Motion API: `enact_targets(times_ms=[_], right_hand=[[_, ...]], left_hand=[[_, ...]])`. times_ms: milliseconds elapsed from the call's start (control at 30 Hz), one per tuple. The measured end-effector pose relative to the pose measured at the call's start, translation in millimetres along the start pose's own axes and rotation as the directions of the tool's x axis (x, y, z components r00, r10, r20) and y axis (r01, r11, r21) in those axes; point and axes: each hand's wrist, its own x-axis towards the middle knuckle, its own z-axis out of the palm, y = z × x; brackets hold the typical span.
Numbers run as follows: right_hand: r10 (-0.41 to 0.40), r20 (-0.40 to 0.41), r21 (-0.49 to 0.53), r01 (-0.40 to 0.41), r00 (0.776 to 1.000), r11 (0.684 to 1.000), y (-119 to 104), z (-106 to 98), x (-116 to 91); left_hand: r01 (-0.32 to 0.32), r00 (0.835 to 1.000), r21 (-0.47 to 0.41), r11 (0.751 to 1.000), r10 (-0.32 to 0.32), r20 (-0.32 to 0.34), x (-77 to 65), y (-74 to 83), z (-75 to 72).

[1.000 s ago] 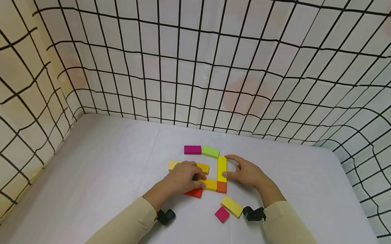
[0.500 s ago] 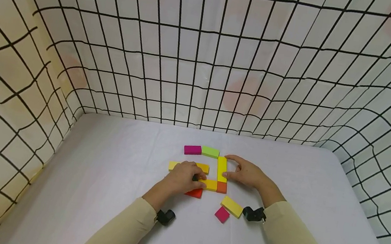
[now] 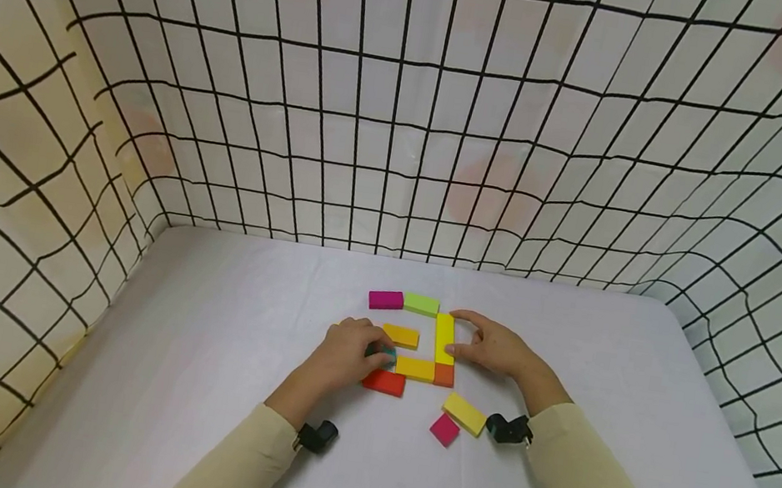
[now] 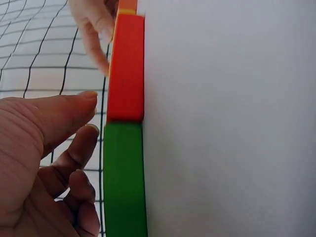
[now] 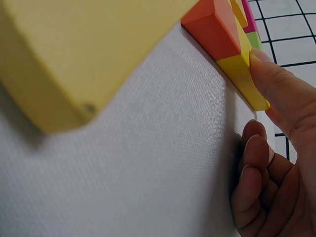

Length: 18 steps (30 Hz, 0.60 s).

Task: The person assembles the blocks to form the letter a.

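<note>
Looks like alignment step: your right hand (image 3: 500,350) pinches the yellow bar (image 3: 444,339), butted against the orange block (image 3: 443,375); your left hand (image 3: 344,353), thumb and index apart, is over the teal block (image 3: 391,353). Next probably calls for steadying the yellow bar, squaring the teal block

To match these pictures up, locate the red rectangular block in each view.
Head: red rectangular block, below centre, beside the left hand.
Left wrist: upper half, left of centre, above the green block.
Right wrist: not in it.
Shared landmark: the right hand, in every view.
</note>
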Motion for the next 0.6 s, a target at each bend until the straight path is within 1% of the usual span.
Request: enact_targets(times_ms=[233,333,467,600], right_hand=[[0.001,0.007,0.001,-0.001,1.0,1.0,0,0,0],[0.001,0.006,0.005,-0.001,1.0,1.0,0,-1,0],[0.004,0.002,0.002,-0.004,1.0,1.0,0,-1,0],[0.005,0.0,-0.005,-0.005,1.0,1.0,0,0,0]], left_hand=[[0.03,0.999,-0.007,1.0,-0.03,-0.043,-4.4,-13.9,-6.7],[0.055,0.997,-0.012,0.998,-0.055,-0.061,-5.0,-19.6,-8.3],[0.088,0.993,-0.023,0.996,-0.09,-0.072,-5.6,-25.8,-10.6],[0.099,0.992,-0.046,0.994,-0.102,-0.075,-7.1,-29.5,-12.2]])
